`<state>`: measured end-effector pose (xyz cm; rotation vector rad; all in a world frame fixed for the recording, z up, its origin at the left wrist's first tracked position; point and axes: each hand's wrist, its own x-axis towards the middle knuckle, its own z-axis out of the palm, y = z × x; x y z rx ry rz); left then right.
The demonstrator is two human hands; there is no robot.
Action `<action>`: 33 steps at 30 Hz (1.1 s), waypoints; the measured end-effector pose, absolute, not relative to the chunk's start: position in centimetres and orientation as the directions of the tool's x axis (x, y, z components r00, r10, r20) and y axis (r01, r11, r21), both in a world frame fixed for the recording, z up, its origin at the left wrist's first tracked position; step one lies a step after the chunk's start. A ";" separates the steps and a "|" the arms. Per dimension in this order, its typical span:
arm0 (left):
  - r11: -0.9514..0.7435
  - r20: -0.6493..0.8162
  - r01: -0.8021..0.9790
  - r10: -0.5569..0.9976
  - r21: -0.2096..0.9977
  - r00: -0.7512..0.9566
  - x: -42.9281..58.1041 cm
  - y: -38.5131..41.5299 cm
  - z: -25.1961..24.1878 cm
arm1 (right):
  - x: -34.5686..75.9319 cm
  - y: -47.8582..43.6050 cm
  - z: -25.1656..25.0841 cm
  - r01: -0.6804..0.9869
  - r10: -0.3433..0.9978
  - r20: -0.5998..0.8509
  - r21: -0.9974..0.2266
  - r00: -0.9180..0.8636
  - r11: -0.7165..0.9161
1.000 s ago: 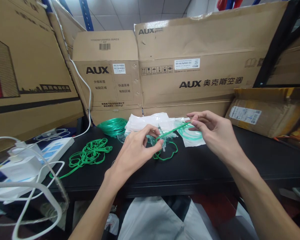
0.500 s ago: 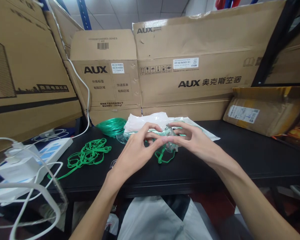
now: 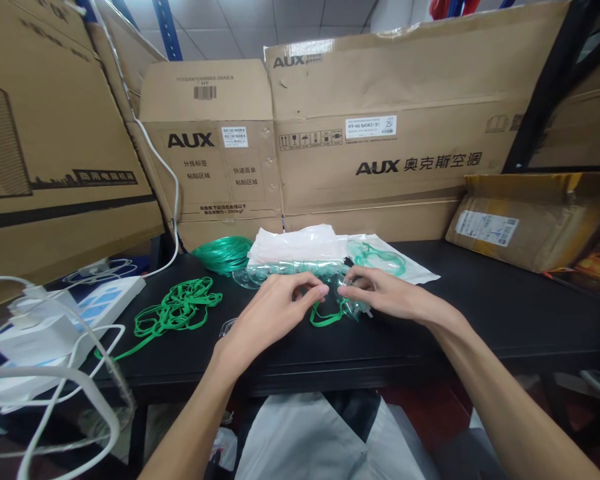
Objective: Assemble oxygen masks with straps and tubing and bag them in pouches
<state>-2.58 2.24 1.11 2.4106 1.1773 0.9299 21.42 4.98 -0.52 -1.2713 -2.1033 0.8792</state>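
My left hand [image 3: 273, 307] and my right hand [image 3: 387, 297] meet low over the black table [image 3: 505, 320], fingers pinched on a clear plastic mask [image 3: 347, 303] with a green elastic strap [image 3: 325, 319] that loops down onto the tabletop between them. Just behind my hands lies a row of similar clear masks [image 3: 280, 270] and a pile of clear plastic bags [image 3: 300, 243]. One bag [image 3: 385, 260] to the right holds coiled green tubing.
Loose green straps [image 3: 177, 310] lie at the left, a coil of green tubing [image 3: 225, 253] behind them. A white power strip with cables [image 3: 55, 320] sits far left. Large cardboard boxes [image 3: 380, 133] wall in the back; a brown parcel [image 3: 525, 220] lies at right.
A second ago my hands were apart, stretching the green strap taut in the air. They have since come together and dropped to the tabletop with the mask.
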 end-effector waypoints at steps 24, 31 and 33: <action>-0.699 0.241 0.525 0.684 0.485 0.688 -3.4 3.3 -0.1 | 22.4 3.5 0.9 0.456 0.720 -0.013 -0.782 -0.694 0.425; -0.708 0.260 0.473 0.662 0.525 0.703 -3.1 3.8 -0.7 | 22.5 3.6 0.8 0.445 0.711 -0.015 -0.789 -0.703 0.424; -0.720 0.293 0.457 0.655 0.522 0.696 -3.0 4.0 -0.8 | 22.5 3.6 0.8 0.436 0.712 -0.003 -0.793 -0.702 0.426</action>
